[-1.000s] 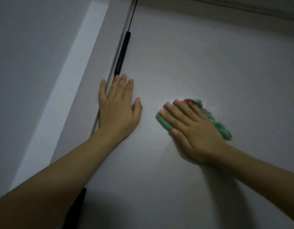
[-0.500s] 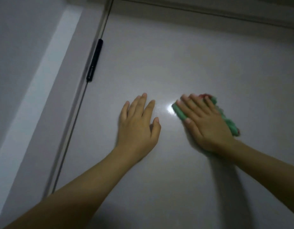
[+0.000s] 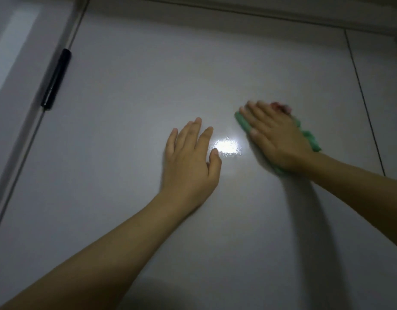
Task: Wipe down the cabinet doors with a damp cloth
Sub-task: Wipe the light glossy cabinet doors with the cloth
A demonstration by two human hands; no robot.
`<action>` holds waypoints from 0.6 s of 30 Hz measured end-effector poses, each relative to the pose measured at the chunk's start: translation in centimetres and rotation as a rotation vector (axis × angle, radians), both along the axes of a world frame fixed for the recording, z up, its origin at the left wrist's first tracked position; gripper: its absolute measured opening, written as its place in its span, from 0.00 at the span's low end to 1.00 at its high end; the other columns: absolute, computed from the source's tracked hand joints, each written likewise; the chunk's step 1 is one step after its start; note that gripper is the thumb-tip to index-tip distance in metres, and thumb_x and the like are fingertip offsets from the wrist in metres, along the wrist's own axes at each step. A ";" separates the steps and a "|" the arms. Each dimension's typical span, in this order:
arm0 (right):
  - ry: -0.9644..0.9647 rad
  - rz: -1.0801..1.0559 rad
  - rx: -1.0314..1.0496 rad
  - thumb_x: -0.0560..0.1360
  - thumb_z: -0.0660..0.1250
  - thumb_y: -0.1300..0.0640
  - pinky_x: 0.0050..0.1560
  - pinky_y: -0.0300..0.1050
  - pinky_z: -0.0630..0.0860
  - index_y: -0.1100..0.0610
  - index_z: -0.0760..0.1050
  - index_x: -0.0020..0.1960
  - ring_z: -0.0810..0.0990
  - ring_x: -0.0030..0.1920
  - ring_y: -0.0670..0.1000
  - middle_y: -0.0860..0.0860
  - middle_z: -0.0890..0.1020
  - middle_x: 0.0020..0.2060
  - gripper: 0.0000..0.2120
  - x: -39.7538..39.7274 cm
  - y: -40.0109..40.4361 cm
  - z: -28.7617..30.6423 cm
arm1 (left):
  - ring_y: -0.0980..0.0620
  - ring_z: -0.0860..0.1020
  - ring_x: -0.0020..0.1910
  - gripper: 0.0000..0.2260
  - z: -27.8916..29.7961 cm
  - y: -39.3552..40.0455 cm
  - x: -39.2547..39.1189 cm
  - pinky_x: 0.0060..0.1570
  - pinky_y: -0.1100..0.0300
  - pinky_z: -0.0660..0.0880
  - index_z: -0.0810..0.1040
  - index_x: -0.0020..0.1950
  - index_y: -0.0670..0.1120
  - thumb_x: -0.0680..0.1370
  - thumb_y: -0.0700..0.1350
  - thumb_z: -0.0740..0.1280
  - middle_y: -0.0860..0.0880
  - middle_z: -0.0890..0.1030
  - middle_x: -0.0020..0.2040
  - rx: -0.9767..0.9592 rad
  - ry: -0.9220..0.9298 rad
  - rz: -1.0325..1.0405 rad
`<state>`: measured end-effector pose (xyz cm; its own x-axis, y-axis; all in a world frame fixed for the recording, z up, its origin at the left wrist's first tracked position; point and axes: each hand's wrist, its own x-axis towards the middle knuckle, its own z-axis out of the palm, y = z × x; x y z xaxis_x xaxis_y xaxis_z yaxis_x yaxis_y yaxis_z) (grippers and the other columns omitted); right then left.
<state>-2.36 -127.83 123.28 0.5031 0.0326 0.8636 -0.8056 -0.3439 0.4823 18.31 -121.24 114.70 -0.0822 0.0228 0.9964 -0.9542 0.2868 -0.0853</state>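
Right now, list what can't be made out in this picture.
- Green cloth: mostly hidden under the right hand in the head view; its red corner is motion-blurred.
- Cabinet door: its lower part is cut off by the frame's bottom edge.
- Black hinge: too dim for detail.
- Door under the left hand: covered.

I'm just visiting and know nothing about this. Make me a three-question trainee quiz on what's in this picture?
1. True or false: the left hand holds the green cloth.
2. Which thing is black? A) the cabinet door B) the hinge C) the cloth
3. Fill in: the bright glare patch lies between the two ____.

Key
1. False: the right hand presses the cloth flat against the door; the left rests bare on it.
2. B
3. hands
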 end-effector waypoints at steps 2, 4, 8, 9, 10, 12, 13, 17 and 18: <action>-0.215 0.010 0.036 0.78 0.37 0.42 0.75 0.51 0.40 0.46 0.46 0.77 0.49 0.77 0.56 0.51 0.53 0.78 0.27 -0.4 -0.5 3.1 | 0.49 0.57 0.76 0.30 0.1 -0.5 -1.5 0.73 0.57 0.40 0.65 0.74 0.46 0.76 0.56 0.44 0.46 0.61 0.76 0.007 -0.002 0.000; -0.336 -0.016 0.060 0.77 0.38 0.41 0.74 0.54 0.36 0.42 0.45 0.77 0.44 0.77 0.58 0.50 0.48 0.78 0.28 -0.2 -0.6 3.8 | 0.50 0.56 0.76 0.29 0.3 -1.0 -2.8 0.73 0.57 0.40 0.65 0.75 0.47 0.77 0.55 0.45 0.46 0.60 0.77 0.011 0.001 0.012; -0.115 -0.032 -0.020 0.79 0.41 0.40 0.74 0.55 0.35 0.39 0.45 0.76 0.43 0.77 0.60 0.51 0.49 0.78 0.26 -2.5 -1.3 -3.5 | 0.49 0.55 0.76 0.30 0.1 -1.8 -5.1 0.73 0.55 0.40 0.65 0.75 0.47 0.76 0.56 0.43 0.45 0.60 0.77 0.015 0.018 0.040; -0.029 -0.051 -0.016 0.80 0.42 0.40 0.75 0.53 0.34 0.39 0.47 0.76 0.44 0.77 0.59 0.50 0.50 0.77 0.25 -4.4 -1.6 -5.4 | 0.48 0.55 0.76 0.31 0.0 -2.0 -6.0 0.73 0.55 0.41 0.65 0.75 0.47 0.75 0.56 0.43 0.45 0.59 0.77 0.017 0.016 0.037; 0.033 -0.075 -0.016 0.80 0.41 0.40 0.74 0.51 0.34 0.39 0.48 0.76 0.45 0.77 0.59 0.49 0.51 0.77 0.25 -6.3 -2.0 -6.3 | 0.48 0.56 0.76 0.31 0.0 -2.2 -6.9 0.73 0.54 0.41 0.65 0.75 0.47 0.75 0.56 0.43 0.45 0.60 0.77 0.022 0.013 0.037; 0.000 -0.090 -0.017 0.79 0.41 0.40 0.74 0.50 0.35 0.40 0.48 0.76 0.47 0.77 0.60 0.49 0.52 0.77 0.25 -9.9 -2.8 -5.1 | 0.47 0.57 0.76 0.30 -0.2 -2.5 -8.6 0.74 0.53 0.42 0.66 0.74 0.46 0.76 0.55 0.45 0.44 0.61 0.76 0.034 -0.022 0.029; -0.103 -0.082 0.004 0.79 0.40 0.40 0.74 0.51 0.36 0.40 0.47 0.76 0.48 0.77 0.60 0.50 0.52 0.77 0.26 -10.8 -2.9 -3.5 | 0.46 0.57 0.76 0.30 -0.2 -2.7 -9.2 0.74 0.53 0.42 0.67 0.74 0.46 0.76 0.55 0.46 0.43 0.61 0.76 0.031 -0.041 0.027; -0.548 -0.027 0.064 0.77 0.39 0.43 0.75 0.58 0.40 0.42 0.49 0.77 0.49 0.76 0.64 0.53 0.54 0.77 0.28 -10.5 -3.1 -0.5 | 0.46 0.57 0.76 0.30 0.4 -3.6 -11.9 0.73 0.54 0.41 0.66 0.74 0.45 0.76 0.55 0.45 0.42 0.60 0.76 0.027 -0.045 0.031; -0.537 -0.009 0.069 0.77 0.39 0.43 0.75 0.58 0.39 0.42 0.48 0.77 0.47 0.76 0.63 0.53 0.53 0.78 0.28 -10.2 -3.0 -1.7 | 0.46 0.57 0.76 0.30 0.6 -3.8 -12.6 0.73 0.54 0.41 0.66 0.74 0.45 0.76 0.55 0.45 0.42 0.60 0.77 0.026 -0.038 0.030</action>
